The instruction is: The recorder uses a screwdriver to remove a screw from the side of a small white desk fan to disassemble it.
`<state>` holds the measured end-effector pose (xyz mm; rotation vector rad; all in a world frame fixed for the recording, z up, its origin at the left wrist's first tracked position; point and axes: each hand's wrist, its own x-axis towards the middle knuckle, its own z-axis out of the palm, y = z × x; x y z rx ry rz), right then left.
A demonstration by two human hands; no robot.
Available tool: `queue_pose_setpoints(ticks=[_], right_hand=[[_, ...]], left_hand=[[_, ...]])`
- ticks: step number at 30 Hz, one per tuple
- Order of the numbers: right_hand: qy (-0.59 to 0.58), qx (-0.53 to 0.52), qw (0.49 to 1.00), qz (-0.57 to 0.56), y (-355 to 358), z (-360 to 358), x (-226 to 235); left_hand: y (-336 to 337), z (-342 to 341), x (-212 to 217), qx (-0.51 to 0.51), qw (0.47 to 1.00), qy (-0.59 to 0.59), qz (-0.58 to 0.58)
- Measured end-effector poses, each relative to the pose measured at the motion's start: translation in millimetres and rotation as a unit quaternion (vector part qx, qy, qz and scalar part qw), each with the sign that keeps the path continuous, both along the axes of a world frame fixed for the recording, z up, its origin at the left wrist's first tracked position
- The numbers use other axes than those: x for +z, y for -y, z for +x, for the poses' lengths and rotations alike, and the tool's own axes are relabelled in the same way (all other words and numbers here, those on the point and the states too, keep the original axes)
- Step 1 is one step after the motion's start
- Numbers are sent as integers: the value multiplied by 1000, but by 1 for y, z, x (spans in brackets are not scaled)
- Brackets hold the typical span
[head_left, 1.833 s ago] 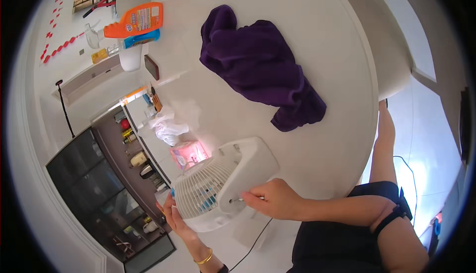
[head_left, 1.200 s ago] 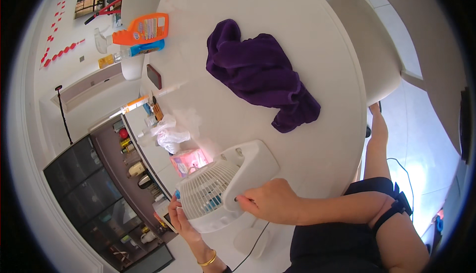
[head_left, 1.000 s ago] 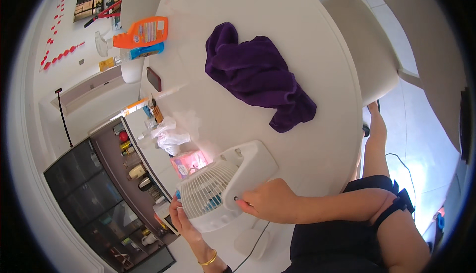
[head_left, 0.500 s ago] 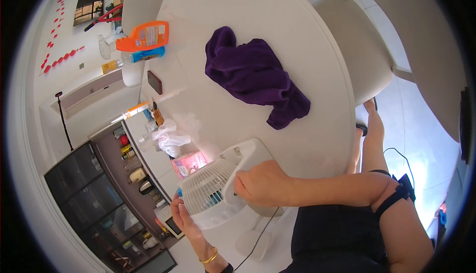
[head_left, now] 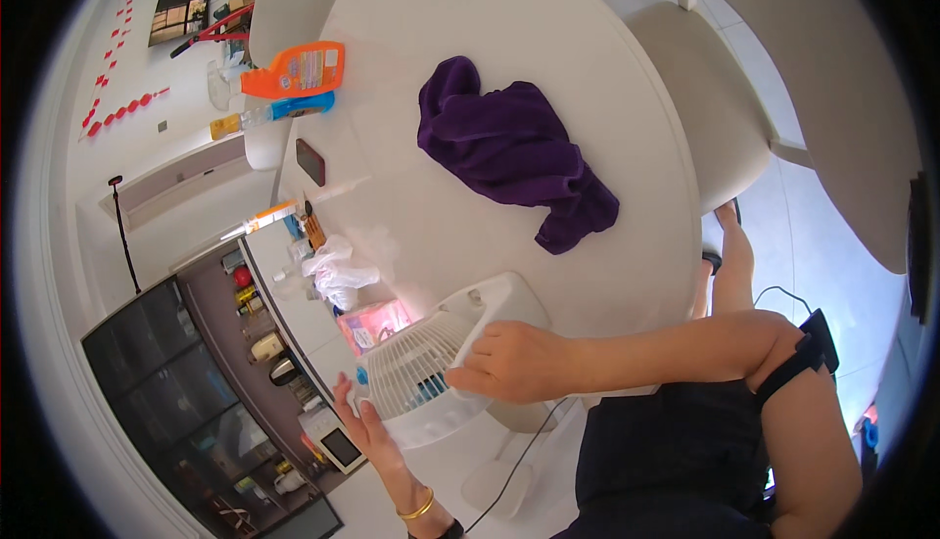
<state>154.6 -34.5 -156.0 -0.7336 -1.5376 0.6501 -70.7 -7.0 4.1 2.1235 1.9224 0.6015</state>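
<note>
A white fan (head_left: 416, 373) with a slatted grille and a blue round knob (head_left: 361, 375) stands before me, tilted in the view. My left hand (head_left: 367, 426), with a gold bangle on its wrist, is beside the knob end of the fan. Its fingers are stretched out and spread. Against the grille's near rim lies my right hand (head_left: 514, 363), its fingers curled into a fist; whatever it may hold is hidden beneath it. A crumpled purple cloth (head_left: 509, 142) lies on the white round table (head_left: 392, 10) beyond the fan.
An orange spray bottle (head_left: 304, 71), a blue bottle (head_left: 299, 105) and a phone (head_left: 310, 162) lie toward the table's left edge. Near the fan are a pink packet (head_left: 372, 327) and a white plastic bag (head_left: 338, 270). A dark cord (head_left: 519, 461) runs below the fan. A chair (head_left: 695, 98) stands at the right.
My right fist has slid slightly down along the grille's rim. My left fingers have come off the blue knob and spread. The view has shifted a little.
</note>
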Motion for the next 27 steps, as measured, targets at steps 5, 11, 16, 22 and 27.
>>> queue_pose_setpoints(ticks=[5, 11, 16, 22, 27], right_hand=[[0, -25, 1000, 6, 1, -1, -4], [-43, -5, 998, -43, 1, 0, 1], [-29, 5, 1000, -7, 1, -1, -2], [-15, -11, 1000, -10, 0, 1, -3], [-109, -103, 984, -98, 4, 17, 0]], left_hand=[[55, 54, 8, -26, 954, -187, 234], [88, 103, -63, 288, 756, 459, -367], [82, 122, -75, 352, 699, 537, -314], [72, 140, -76, 426, 682, 530, -269], [69, 129, -72, 376, 657, 579, -303]])
